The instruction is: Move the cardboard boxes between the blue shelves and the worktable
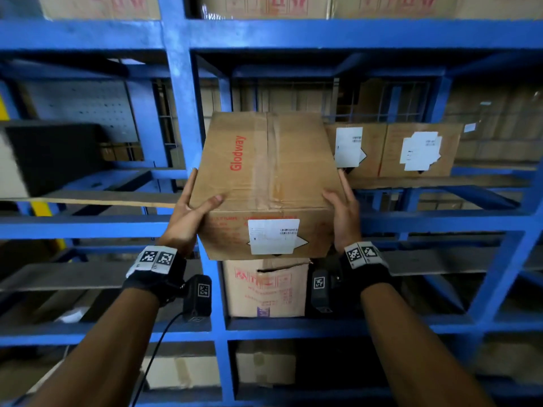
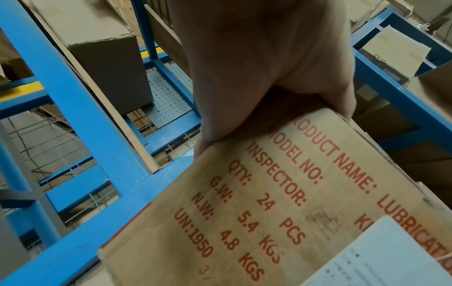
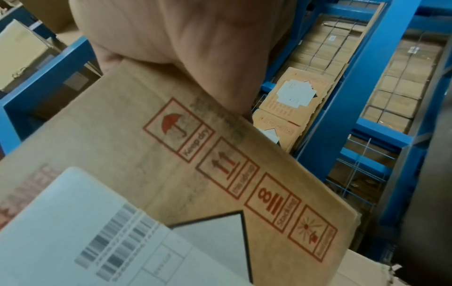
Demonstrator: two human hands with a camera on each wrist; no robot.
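Note:
A brown cardboard box (image 1: pixel 264 171) with red "Glodway" print, a taped top seam and a white label on its near face is held up in front of the blue shelves (image 1: pixel 88 227). My left hand (image 1: pixel 191 207) grips its left near corner, thumb lying on top. My right hand (image 1: pixel 343 212) grips the right near corner the same way. The left wrist view shows the left hand (image 2: pixel 257 67) over the box's printed face (image 2: pixel 269 212). In the right wrist view the right hand (image 3: pixel 183 38) clasps the box edge (image 3: pixel 171 154). Whether the box's far end rests on the shelf is hidden.
Two labelled boxes (image 1: pixel 420 151) stand on the middle shelf just right of the held box. Another box (image 1: pixel 266 289) sits on the shelf below it, and more boxes (image 1: pixel 264 7) fill the top shelf. A blue upright post (image 1: pixel 182 113) rises left of the held box.

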